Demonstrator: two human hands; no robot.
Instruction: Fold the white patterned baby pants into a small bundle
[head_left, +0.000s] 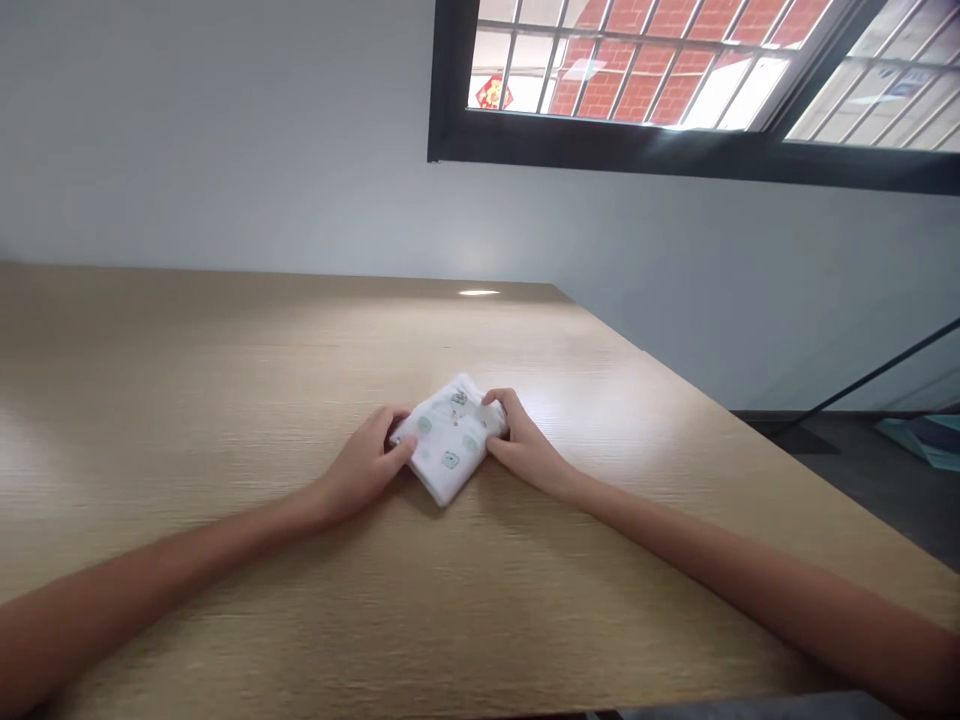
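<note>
A folded white cloth (pixel 450 440) with small green and grey printed figures is held between my two hands over the middle of the table. My left hand (pixel 373 450) grips its left corner, thumb on top and the other fingers at the edge and underneath. On the opposite side, my right hand (pixel 523 440) pinches the right edge with thumb and bent forefinger. The cloth is turned cornerwise, one corner pointing toward me. Whether it touches the tabletop, I cannot tell.
The light wood table (pixel 247 400) reaches back to a pale wall (pixel 225 130). Its right edge slants down beside a dark floor (pixel 840 470). A thin black pole (pixel 885 368) leans there. A barred window (pixel 637 70) is above.
</note>
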